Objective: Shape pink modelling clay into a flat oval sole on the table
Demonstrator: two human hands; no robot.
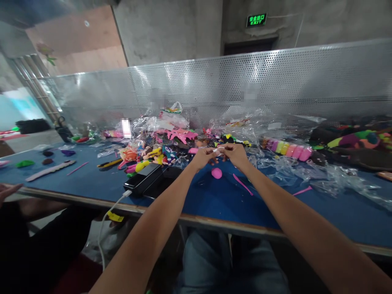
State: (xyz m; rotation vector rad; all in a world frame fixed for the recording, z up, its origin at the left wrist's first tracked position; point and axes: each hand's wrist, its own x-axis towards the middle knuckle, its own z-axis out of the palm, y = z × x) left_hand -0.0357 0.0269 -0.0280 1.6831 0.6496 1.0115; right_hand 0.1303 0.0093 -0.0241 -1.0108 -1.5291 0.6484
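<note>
Both my arms reach out over a blue table (pixel 214 204). My left hand (pixel 203 156) and my right hand (pixel 234 154) meet above it, fingers pinched together on a small white piece (pixel 218 150) held between them. Just below the hands a pink clay ball (pixel 216 173) lies on the table. A thin pink stick tool (pixel 242 184) lies to its right.
A black phone or power bank (pixel 143 179) with a white cable sits left of my arms. Colourful clay figures (pixel 153 155) and clear plastic wrap are piled behind. A row of pastel clay blocks (pixel 288 149) lies right. Another person's hand (pixel 7 191) shows at far left. A perforated metal screen (pixel 275 81) backs the table.
</note>
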